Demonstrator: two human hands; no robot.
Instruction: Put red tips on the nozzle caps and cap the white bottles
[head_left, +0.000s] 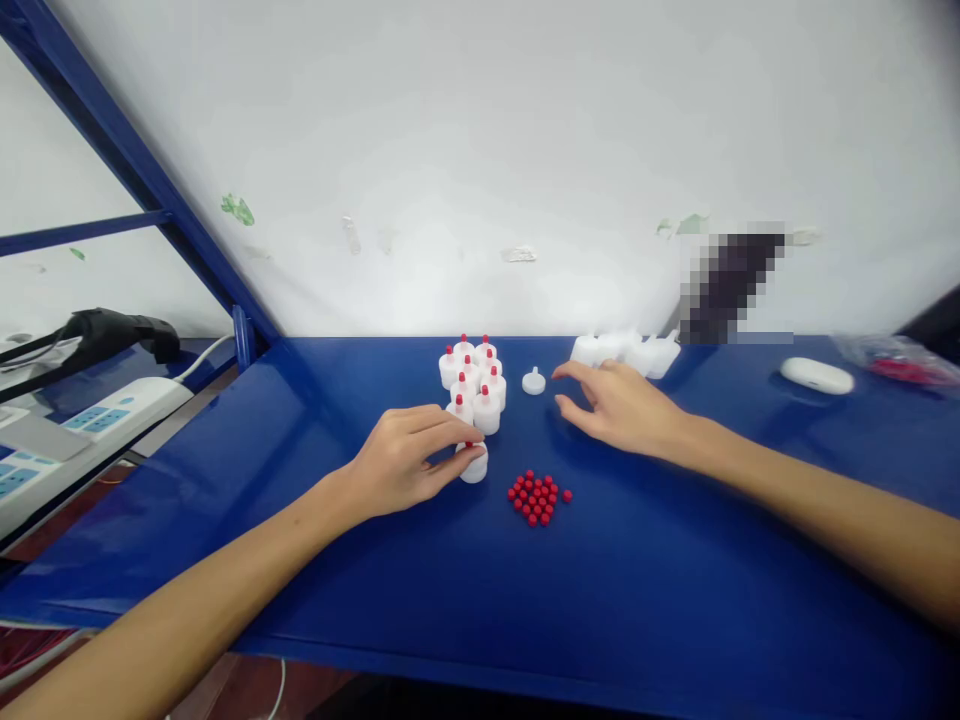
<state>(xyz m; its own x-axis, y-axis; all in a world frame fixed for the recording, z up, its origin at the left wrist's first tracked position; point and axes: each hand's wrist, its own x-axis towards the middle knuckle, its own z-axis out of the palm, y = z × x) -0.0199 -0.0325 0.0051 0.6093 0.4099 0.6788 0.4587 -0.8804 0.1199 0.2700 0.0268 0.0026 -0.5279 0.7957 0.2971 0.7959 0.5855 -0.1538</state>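
My left hand (409, 458) is closed, with its fingertips pinching the red-tipped top of a small white bottle (473, 468) that stands on the blue table. Its fingers partly cover the bottle's red cap. Just behind it, several matching white bottles with red caps (486, 412) stand in a close group. My right hand (626, 408) is open, thumb and forefinger apart and holding nothing. To the left of its fingertips lies a white nozzle lid (533, 382) without a red cap. Loose small red caps (534, 500) form a pile in front of the bottles.
More white bottles or parts (622, 350) stand by the wall, partly behind my right hand. A white oval case (817, 376) and a clear bag with red pieces (904, 370) lie at the right. A power strip (112, 415) sits left of the blue table (360, 580).
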